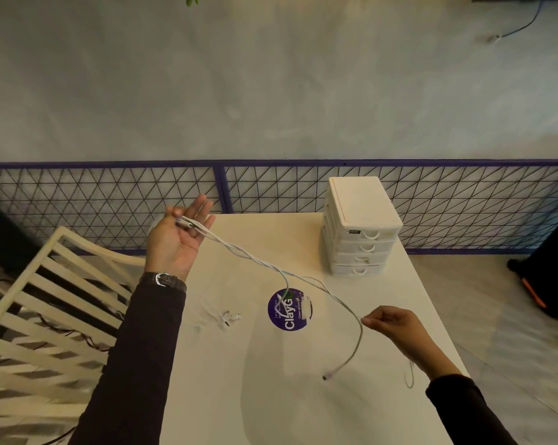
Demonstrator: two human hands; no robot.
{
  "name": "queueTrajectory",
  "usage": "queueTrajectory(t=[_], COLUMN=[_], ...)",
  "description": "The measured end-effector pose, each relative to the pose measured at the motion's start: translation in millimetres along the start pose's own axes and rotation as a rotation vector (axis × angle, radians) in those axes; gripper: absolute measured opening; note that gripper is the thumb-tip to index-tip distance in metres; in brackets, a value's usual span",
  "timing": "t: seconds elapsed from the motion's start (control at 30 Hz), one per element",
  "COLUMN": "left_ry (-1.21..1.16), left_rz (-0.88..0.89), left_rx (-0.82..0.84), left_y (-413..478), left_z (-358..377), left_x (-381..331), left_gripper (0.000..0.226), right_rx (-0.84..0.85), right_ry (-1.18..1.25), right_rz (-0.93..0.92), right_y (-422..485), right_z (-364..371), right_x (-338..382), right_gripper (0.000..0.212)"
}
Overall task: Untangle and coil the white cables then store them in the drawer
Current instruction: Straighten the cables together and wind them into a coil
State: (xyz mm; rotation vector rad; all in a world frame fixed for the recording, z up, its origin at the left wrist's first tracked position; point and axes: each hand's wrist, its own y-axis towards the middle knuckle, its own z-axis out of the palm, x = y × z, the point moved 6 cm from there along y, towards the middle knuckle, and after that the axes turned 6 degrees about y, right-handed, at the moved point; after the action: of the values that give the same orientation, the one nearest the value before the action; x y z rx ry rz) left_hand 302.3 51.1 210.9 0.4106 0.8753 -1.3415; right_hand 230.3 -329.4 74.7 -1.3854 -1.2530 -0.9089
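Note:
My left hand (178,236) is raised over the table's far left corner, palm up, with its thumb pinning the plug ends of the twisted white cables (255,260). The strands run down to the right, still wound around each other. My right hand (391,322) pinches one strand near the table's right side, and that strand's free end (327,376) dangles below it. Another white cable (228,317) lies loose on the table. The white drawer unit (361,226), with several shut drawers, stands at the far right corner.
The white table (271,396) carries a round purple sticker (289,309) in its middle. A white slatted chair (46,309) stands to the left. A purple wire fence (110,194) runs behind the table. A dark object with an orange stripe (547,284) sits on the floor at right.

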Motion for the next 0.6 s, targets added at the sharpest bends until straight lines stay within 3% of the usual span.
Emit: queueTrajectory(t=[0.07,0.17,0.23,0.33,0.4,0.5,0.6], left_ry=[-0.031,-0.029,-0.008,-0.014,-0.045,-0.044,-0.010], left_rz=[-0.013,-0.031,-0.044,-0.049,-0.045,-0.049,-0.080], left_rx=[-0.001,0.000,0.004,-0.010,-0.029,-0.066,-0.043], left_y=[2,1,0,2,6,11,8], left_z=[-4,-4,-2,-2,-11,-24,-19], left_x=[-1,8,20,26,19,12,24], left_gripper=[0.041,0.041,0.042,0.043,0.043,0.041,0.042], right_rx=[0.182,0.226,0.302,0.349,0.557,0.706,0.658], right_ry=[0.239,1.126,1.378,1.379,1.394,1.329,1.383], right_rz=[-0.014,-0.048,0.009,0.166,0.265,0.144,0.000], right_y=[-4,-3,1,-1,-19,-38,-34], right_z=[3,4,19,38,49,51,41], right_x=[2,12,14,2,0,16,35], right_gripper=[0.022,0.021,0.024,0.034,0.029,0.028,0.029])
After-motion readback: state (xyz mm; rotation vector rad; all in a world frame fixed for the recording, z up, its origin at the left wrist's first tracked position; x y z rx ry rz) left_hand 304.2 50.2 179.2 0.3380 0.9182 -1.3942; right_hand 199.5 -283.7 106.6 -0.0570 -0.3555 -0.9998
